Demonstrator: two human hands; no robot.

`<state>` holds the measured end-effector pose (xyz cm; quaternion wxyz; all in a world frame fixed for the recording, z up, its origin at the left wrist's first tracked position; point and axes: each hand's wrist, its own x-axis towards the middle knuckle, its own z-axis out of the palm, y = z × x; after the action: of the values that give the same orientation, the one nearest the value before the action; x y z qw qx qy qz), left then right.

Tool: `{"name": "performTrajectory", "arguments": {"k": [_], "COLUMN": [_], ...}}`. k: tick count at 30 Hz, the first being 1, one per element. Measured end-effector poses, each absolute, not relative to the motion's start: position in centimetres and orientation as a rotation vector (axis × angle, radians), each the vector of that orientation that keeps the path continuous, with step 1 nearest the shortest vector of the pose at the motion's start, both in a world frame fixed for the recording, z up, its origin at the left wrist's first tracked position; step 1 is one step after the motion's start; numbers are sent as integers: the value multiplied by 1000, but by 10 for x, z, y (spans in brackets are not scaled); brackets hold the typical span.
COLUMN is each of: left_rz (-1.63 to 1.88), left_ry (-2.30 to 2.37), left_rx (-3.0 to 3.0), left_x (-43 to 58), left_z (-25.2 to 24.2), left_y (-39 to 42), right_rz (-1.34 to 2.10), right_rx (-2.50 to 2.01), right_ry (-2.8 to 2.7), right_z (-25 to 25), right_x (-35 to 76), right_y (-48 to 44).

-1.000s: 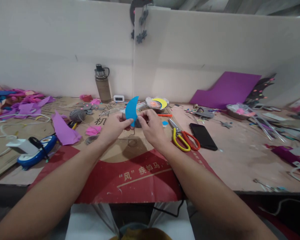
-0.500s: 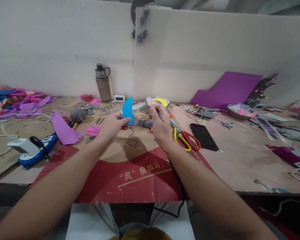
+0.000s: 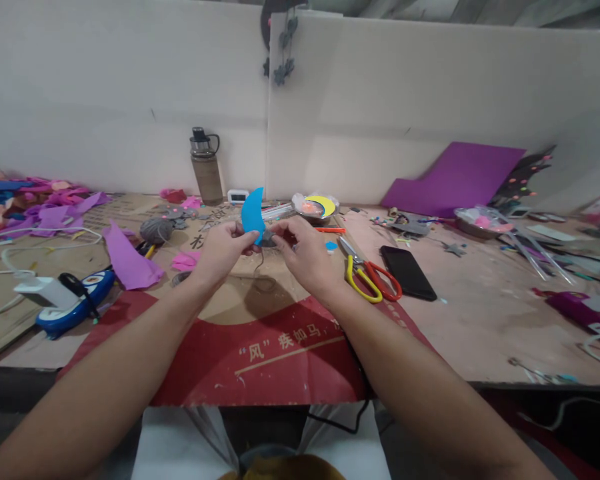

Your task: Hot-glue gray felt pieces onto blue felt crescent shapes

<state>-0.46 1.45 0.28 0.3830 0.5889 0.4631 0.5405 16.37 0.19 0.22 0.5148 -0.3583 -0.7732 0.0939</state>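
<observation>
Between the thumb and fingers of my left hand is a bright blue crescent moon cutout, held upright with its points to the right. A small dark grey felt-like piece sits at its lower right edge, and a thin grey yarn hangs below. My right hand pinches at the grey piece, its fingertips almost meeting the left ones; the exact contact is partly hidden. Beyond the right hand, a yellow crescent lies on a plastic-wrapped bowl.
Scissors with yellow and red handles and a black phone lie to the right. Behind stand a water bottle and a small white clock. A grey yarn ball, purple felt and a blue power strip are at left.
My right hand has come back from the bowl, moving left and down to the grey piece beside the blue crescent. The crescent has turned slightly, showing its inner curve.
</observation>
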Motion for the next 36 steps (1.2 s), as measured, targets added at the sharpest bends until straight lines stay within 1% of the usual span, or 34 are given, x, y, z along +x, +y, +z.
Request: {"name": "performTrajectory", "arguments": {"k": [4,13,16,19,24,29,32,36], "left_rz": [1361,1275,1246,1261,1271,1291,1327,1395], "left_ry": [1162,1150,1116,1017,931,940,962,999], "left_rx": [1547,1792,1772,1646,1413,1397,1398,1357], "left_x": [-4,0,1,2,2,1,0,-5], "left_z": [1,8,9,7,7,8,7,5], "left_y": [13,5,5,6,8,8,10,15], "right_rz": [132,46,56,178,489,790,848,795], "right_rx": [-888,-987,-1043,-1064,-993,-922,-913,-917], "right_ry": [-1900,-1898,-1870,-1814,-1713,-1537,-1442,-1381], "right_z": [-1,-4,-4,-5,-5,-1,2,4], "right_x": [162,160,159,159,160,160,161,163], "right_y": [1,2,4,6,9,8,6,8]}}
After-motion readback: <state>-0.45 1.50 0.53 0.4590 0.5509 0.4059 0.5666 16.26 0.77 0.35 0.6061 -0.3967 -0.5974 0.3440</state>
